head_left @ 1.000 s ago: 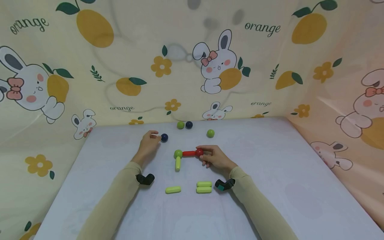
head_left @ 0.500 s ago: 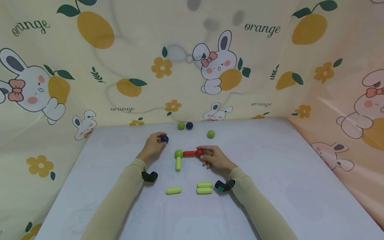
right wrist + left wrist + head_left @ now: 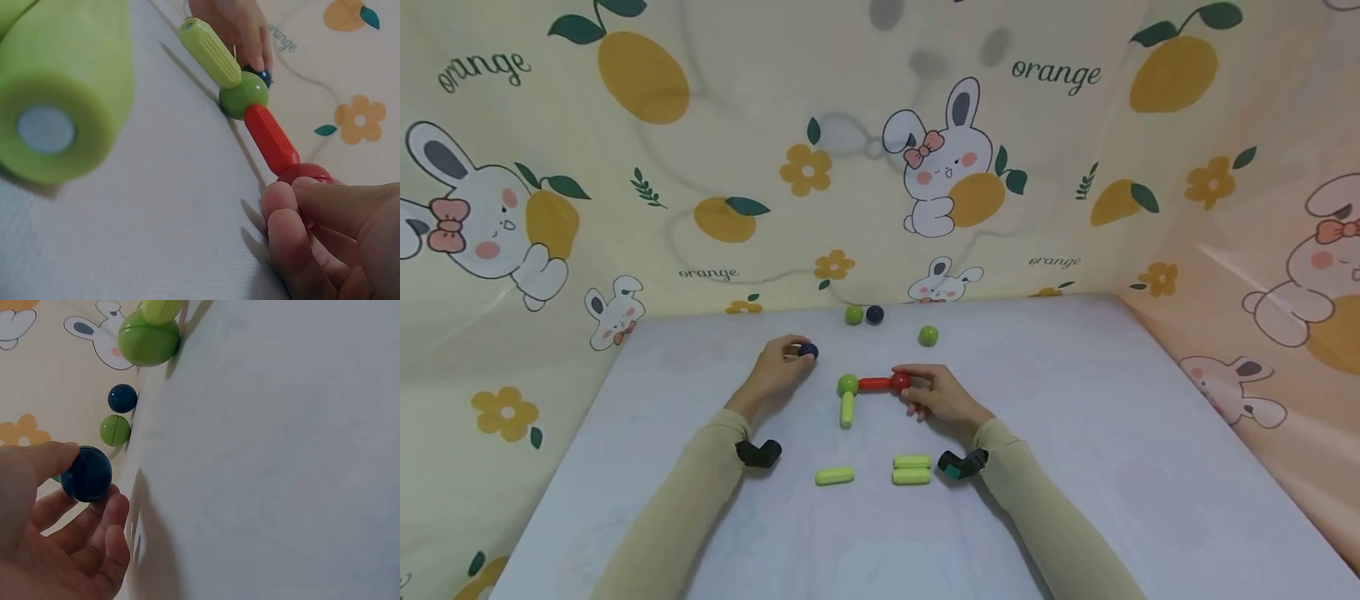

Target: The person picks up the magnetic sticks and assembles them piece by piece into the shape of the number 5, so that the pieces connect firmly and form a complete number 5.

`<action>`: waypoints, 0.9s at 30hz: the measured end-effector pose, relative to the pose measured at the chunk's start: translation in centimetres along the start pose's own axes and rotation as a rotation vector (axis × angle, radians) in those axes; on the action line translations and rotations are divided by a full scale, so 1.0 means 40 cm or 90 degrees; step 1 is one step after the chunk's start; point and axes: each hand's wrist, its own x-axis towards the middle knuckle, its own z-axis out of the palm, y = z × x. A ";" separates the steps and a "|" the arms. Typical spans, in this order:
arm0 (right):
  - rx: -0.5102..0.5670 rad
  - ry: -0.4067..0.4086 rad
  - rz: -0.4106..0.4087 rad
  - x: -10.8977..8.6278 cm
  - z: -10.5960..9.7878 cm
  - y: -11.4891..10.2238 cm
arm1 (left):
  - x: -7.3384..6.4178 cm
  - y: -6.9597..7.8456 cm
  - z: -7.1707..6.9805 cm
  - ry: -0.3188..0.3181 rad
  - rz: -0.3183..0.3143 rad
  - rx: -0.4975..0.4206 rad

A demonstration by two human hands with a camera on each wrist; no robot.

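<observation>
My left hand (image 3: 775,369) pinches a dark blue ball (image 3: 87,475) between thumb and fingers, left of the joined pieces. My right hand (image 3: 943,395) grips a red ball (image 3: 900,382) with thumb and fingertips. A red stick (image 3: 874,384) joins that ball to a green ball (image 3: 847,384). From the green ball a light green stick (image 3: 847,410) points toward the person. In the right wrist view the red stick (image 3: 272,139) and green ball (image 3: 244,95) show plainly, while fingers cover much of the red ball.
At the table's back edge sit a green ball (image 3: 853,315) and a dark blue ball (image 3: 875,314), with another green ball (image 3: 928,336) to their right. Nearer the person lie a light green stick (image 3: 835,476) and two more side by side, the front light green stick (image 3: 912,477) among them.
My left hand has closed its fingers on the dark blue ball and shifted it slightly, lately a little to the left. The right hand and the joined pieces stay in place.
</observation>
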 end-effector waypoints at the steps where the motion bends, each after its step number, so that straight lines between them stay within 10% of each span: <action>1: 0.000 0.001 0.000 0.000 0.000 -0.001 | -0.006 -0.001 -0.001 0.004 0.006 0.005; 27: 0.007 0.000 0.003 -0.005 0.001 -0.004 | -0.125 0.029 0.008 -0.049 0.130 0.010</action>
